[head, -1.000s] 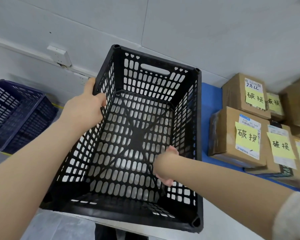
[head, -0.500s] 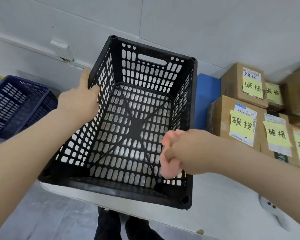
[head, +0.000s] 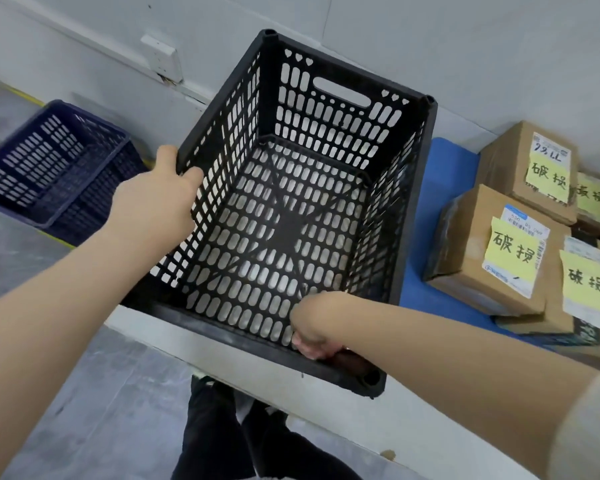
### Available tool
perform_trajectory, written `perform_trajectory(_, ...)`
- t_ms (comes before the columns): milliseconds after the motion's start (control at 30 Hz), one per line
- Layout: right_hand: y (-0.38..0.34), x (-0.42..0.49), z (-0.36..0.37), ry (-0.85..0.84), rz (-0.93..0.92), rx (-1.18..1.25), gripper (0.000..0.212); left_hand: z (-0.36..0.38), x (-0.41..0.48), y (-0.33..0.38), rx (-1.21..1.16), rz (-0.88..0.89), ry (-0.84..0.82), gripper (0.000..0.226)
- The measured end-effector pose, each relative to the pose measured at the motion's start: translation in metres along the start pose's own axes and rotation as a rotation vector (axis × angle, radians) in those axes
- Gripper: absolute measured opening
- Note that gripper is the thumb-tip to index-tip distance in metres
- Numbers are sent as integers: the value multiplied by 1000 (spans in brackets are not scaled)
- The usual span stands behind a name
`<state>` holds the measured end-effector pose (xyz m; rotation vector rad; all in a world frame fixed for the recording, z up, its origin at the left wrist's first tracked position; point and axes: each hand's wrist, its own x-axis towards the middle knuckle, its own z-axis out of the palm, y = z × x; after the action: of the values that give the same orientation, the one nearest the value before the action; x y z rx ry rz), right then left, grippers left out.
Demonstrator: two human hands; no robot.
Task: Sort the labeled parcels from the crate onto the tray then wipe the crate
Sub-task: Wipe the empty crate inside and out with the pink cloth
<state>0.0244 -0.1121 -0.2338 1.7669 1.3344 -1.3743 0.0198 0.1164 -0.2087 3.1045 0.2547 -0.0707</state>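
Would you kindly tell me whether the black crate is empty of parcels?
Empty of parcels: the black crate has a bare slotted floor; only the right hand, gripping something pink, reaches inside.

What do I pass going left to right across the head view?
Blue crate → left hand → black crate → blue tray → labeled parcels. Right hand, holding a pink cloth, overlaps the black crate: left out.

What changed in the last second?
Right hand, gripping the pink cloth, moved from the crate's right wall up past the rim, then down to the near wall's right corner. Left hand keeps holding the left rim; parcels stay on the blue tray.
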Motion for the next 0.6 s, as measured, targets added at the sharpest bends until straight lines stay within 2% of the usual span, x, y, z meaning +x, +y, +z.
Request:
perform_trajectory(33,-5,0,3,6,-26,14,28,0,0,1,5,-3,4,38)
perform_trajectory(133,-9,-2,12,-139,-15,-16,20,-2,-1,2,11,-16,2,38)
perform_trajectory(167,-6,-9,12,-135,36,99,15,-2,-1,2,12,-17,-1,38)
perform_trajectory(267,0,-41,5,-58,67,256,7,-1,0,1,15,-8,-5,38)
perform_trajectory(300,2,-52,2,-8,73,293,11,-1,1,1,18,-7,-6,38)
perform_trajectory(400,8,-80,2,123,-33,275,7,-1,0,2,15,-6,3,36)
perform_trajectory(500,16,-108,-3,68,-10,217,19,-2,-1,5,13,-14,13,37)
perform_trajectory(600,32,-150,-28,147,-92,371,36,-1,0,6,10,-21,21,36)
